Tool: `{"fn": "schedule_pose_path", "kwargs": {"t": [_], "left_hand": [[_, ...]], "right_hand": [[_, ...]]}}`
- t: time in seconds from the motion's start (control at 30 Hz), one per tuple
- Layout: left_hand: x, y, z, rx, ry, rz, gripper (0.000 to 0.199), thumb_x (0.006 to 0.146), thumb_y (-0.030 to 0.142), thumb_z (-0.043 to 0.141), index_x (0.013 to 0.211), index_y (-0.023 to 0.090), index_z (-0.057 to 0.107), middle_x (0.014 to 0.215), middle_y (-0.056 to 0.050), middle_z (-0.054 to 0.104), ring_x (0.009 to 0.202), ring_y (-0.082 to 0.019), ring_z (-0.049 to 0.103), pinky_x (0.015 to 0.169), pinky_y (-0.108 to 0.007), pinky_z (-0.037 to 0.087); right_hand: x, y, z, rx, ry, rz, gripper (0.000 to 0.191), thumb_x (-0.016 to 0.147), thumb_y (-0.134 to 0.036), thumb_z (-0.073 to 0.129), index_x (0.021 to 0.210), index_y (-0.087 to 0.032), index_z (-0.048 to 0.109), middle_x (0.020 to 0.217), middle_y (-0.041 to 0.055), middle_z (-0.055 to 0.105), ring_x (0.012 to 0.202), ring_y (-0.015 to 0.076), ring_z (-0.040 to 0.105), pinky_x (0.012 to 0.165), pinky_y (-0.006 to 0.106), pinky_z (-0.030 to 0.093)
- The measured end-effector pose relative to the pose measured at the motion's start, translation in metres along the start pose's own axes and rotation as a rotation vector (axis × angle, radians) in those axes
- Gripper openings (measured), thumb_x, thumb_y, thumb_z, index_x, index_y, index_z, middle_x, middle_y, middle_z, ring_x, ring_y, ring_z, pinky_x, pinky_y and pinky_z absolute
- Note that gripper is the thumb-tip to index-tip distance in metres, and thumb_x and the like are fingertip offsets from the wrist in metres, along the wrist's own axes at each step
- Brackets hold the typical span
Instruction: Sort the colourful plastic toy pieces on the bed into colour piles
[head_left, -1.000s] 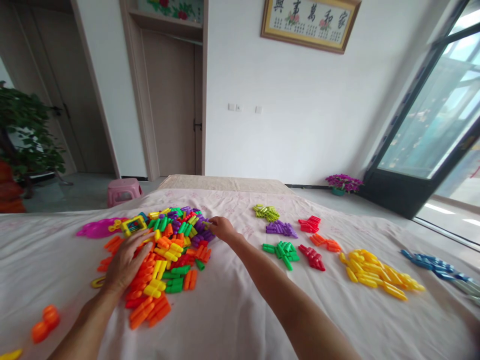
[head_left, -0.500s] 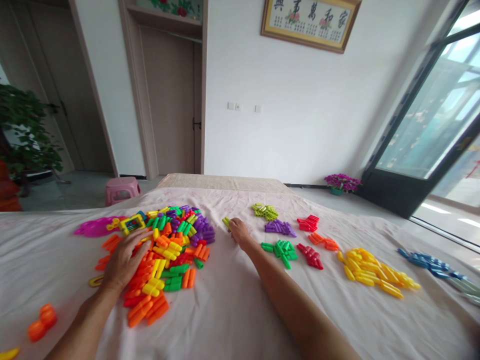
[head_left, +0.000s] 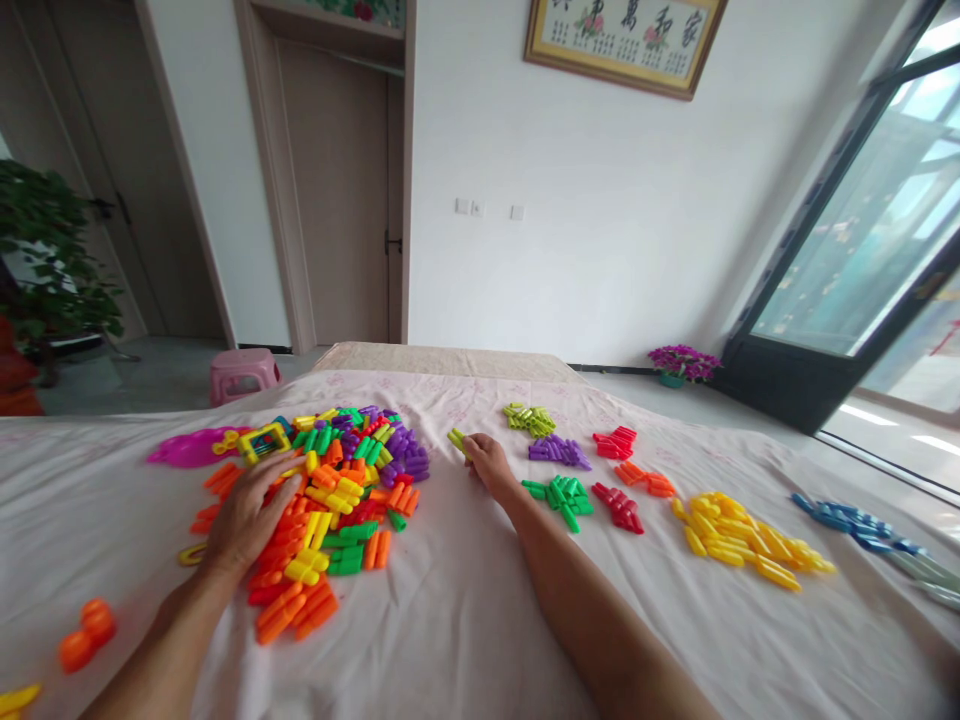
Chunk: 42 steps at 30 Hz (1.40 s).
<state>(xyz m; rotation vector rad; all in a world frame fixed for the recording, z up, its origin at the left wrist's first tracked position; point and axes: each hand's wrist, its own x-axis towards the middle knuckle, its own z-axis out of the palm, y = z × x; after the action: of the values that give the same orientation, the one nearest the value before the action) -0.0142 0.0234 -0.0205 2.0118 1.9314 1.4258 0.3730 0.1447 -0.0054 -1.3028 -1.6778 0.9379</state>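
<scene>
My right hand (head_left: 485, 464) pinches a lime-green plastic piece (head_left: 457, 438) above the cloth, between the mixed heap and the sorted groups. My left hand (head_left: 251, 505) rests with fingers spread on the left side of a heap of mixed coloured pieces (head_left: 349, 495). Just right of my right hand lie small groups: lime-green (head_left: 529, 419), purple (head_left: 559, 452) and green (head_left: 564, 499). Beyond them are red pieces (head_left: 619, 507), more red ones (head_left: 615, 442) and orange ones (head_left: 646, 479).
A large yellow group (head_left: 746, 540) and blue pieces (head_left: 855, 522) lie to the right. A magenta piece (head_left: 193, 449) and a yellow-framed toy (head_left: 263, 443) sit behind my left hand. Orange balls (head_left: 88, 635) lie at the left. A pink stool (head_left: 244, 376) stands beyond the table.
My right hand has shifted slightly to the right with the lime-green piece still in its fingers. My left hand has barely moved on the heap.
</scene>
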Motion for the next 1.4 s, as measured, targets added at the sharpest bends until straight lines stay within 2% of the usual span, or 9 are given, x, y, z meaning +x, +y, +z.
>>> {"fn": "schedule_pose_path", "kwargs": {"t": [0.1, 0.23, 0.47, 0.73, 0.97, 1.1, 1.17, 1.27, 1.4], "left_hand": [[0.002, 0.023, -0.005, 0.091, 0.079, 0.080, 0.048, 0.090, 0.052, 0.048, 0.117, 0.018, 0.069, 0.129, -0.012, 0.064, 0.125, -0.029, 0.056, 0.114, -0.048, 0.039], [0.005, 0.079, 0.000, 0.097, 0.124, 0.169, 0.041, 0.090, 0.048, 0.053, 0.117, 0.021, 0.070, 0.127, -0.010, 0.066, 0.122, -0.028, 0.058, 0.113, -0.047, 0.039], [-0.002, 0.139, 0.037, -0.427, -0.066, -0.117, 0.048, 0.086, 0.051, 0.060, 0.126, 0.024, 0.065, 0.118, -0.009, 0.072, 0.096, -0.024, 0.070, 0.088, -0.039, 0.058], [-0.003, 0.152, 0.033, -0.561, -0.117, -0.315, 0.047, 0.079, 0.057, 0.066, 0.104, 0.019, 0.074, 0.097, -0.008, 0.076, 0.090, -0.027, 0.071, 0.081, -0.038, 0.060], [-0.007, 0.148, 0.042, -0.626, -0.077, -0.373, 0.046, 0.076, 0.058, 0.070, 0.098, 0.018, 0.073, 0.087, -0.008, 0.076, 0.079, -0.024, 0.072, 0.071, -0.034, 0.059], [-0.001, 0.140, 0.029, -0.632, 0.055, -0.444, 0.056, 0.074, 0.060, 0.070, 0.105, 0.013, 0.071, 0.083, -0.009, 0.075, 0.074, -0.021, 0.071, 0.067, -0.030, 0.057], [0.002, 0.136, 0.024, -0.624, 0.099, -0.447, 0.059, 0.074, 0.060, 0.071, 0.107, 0.012, 0.070, 0.083, -0.009, 0.075, 0.075, -0.021, 0.071, 0.067, -0.029, 0.057], [0.003, 0.137, 0.024, -0.597, 0.055, -0.401, 0.055, 0.076, 0.059, 0.069, 0.106, 0.013, 0.070, 0.087, -0.008, 0.076, 0.077, -0.022, 0.072, 0.072, -0.032, 0.058], [-0.002, 0.147, 0.036, -0.586, -0.060, -0.363, 0.045, 0.080, 0.054, 0.066, 0.107, 0.018, 0.072, 0.096, -0.009, 0.077, 0.083, -0.024, 0.073, 0.078, -0.037, 0.061]], "right_hand": [[-0.007, -0.007, 0.008, 0.163, -0.005, -0.014, 0.045, 0.087, -0.059, 0.055, 0.099, -0.017, 0.063, 0.076, 0.0017, 0.065, 0.052, 0.0088, 0.052, 0.045, 0.018, 0.033], [-0.019, -0.025, 0.026, 0.371, -0.077, -0.115, 0.048, 0.079, -0.062, 0.065, 0.092, -0.016, 0.063, 0.073, 0.0008, 0.064, 0.054, 0.0096, 0.055, 0.047, 0.019, 0.041], [-0.047, -0.056, 0.060, 0.572, -0.329, -0.172, 0.048, 0.075, -0.059, 0.074, 0.095, -0.016, 0.067, 0.065, -0.0024, 0.062, 0.052, 0.0104, 0.055, 0.051, 0.023, 0.047], [-0.060, -0.062, 0.075, 0.549, -0.435, -0.170, 0.045, 0.079, -0.054, 0.072, 0.102, -0.016, 0.069, 0.064, -0.0017, 0.062, 0.052, 0.0125, 0.056, 0.052, 0.025, 0.048], [-0.053, -0.063, 0.061, 0.220, -0.255, -0.348, 0.029, 0.082, -0.041, 0.070, 0.103, -0.022, 0.075, 0.085, 0.0037, 0.072, 0.076, 0.0177, 0.065, 0.069, 0.028, 0.052], [-0.043, -0.055, 0.048, 0.402, -0.411, -0.109, 0.045, 0.073, -0.055, 0.076, 0.094, -0.015, 0.074, 0.068, 0.0021, 0.067, 0.058, 0.0152, 0.062, 0.057, 0.028, 0.052], [-0.039, -0.052, 0.043, 0.494, -0.363, -0.040, 0.051, 0.067, -0.058, 0.079, 0.091, -0.014, 0.072, 0.069, 0.0023, 0.068, 0.057, 0.0138, 0.061, 0.055, 0.026, 0.051], [-0.039, -0.056, 0.044, 0.599, -0.262, -0.062, 0.049, 0.067, -0.058, 0.080, 0.089, -0.015, 0.072, 0.073, 0.0016, 0.069, 0.063, 0.0120, 0.061, 0.057, 0.022, 0.050], [-0.049, -0.068, 0.055, 0.634, -0.331, -0.126, 0.042, 0.073, -0.053, 0.078, 0.093, -0.017, 0.075, 0.077, 0.0007, 0.070, 0.065, 0.0104, 0.059, 0.057, 0.020, 0.047]]}}
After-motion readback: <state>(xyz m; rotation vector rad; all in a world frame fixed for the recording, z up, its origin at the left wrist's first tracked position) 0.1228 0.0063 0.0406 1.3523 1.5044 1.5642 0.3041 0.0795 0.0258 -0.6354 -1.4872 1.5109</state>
